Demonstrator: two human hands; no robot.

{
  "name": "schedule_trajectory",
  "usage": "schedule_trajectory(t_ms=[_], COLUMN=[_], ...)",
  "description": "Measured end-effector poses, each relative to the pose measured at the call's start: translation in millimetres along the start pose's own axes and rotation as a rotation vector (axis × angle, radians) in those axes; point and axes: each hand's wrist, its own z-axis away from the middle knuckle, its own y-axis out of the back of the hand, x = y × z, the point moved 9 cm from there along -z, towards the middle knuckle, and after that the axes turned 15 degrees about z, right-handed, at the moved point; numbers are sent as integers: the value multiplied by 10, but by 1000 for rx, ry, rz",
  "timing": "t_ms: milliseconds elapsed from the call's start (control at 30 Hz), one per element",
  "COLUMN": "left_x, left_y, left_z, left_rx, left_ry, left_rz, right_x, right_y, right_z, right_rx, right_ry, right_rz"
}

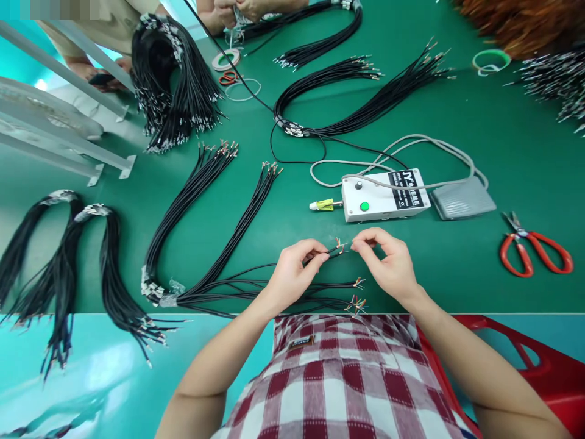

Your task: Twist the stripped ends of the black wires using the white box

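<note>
The cable's black cable (pixel 337 250) is held above the near part of the green table (pixel 457 268), close to the front edge, and it is pinched between thumb and fingers of the left hand (pixel 295 271). Behind this grip the cable is covered by the hand, so its course back to the taped cable bundle (pixel 201 286) cannot be followed with certainty. At its tip, thin coloured wires (pixel 340 244) are spread, but they are too small to be counted. The thumb and fingertips of the right hand (pixel 388 262) are brought together just beside these wires; whether a wire is grasped there cannot be determined. By the picture border at the top, the hands of a co-worker (pixel 237 11) are partly cut off. The cable's long axis is laid across the table, rising slightly away from the body, and its stripped end is pointed to the right hand. Below it, other loose cable ends (pixel 358 305) are seen near the table edge, against the checked clothing (pixel 347 378). Only a narrow strip is left between the hands and the white box (pixel 386 195), while wider room is given between the right hand and the red-handled scissors (pixel 525 244).
</note>
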Motion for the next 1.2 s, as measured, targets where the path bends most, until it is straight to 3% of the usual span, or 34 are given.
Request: schedule_trajectory(t_ms=[233,467,567,1067,1200], left_x=[52,362,423,309,303], left_y=[18,19,-8,-33,-49], left_z=[18,98,119,23,10], left_rx=[43,128,143,123,119], left_ry=[-33,-337,-401,-301,-296], left_rz=[29,-211,-275,-210,-197], right_x=[198,356,394,401,115], right_y=[98,46,32,-22,81], right_z=[17,38,37,57,76], right_rx=[34,40,38,7,80], right_ry=[-57,-104,-110,-117,83], right_rz=[-42,-111,-118,-141,11])
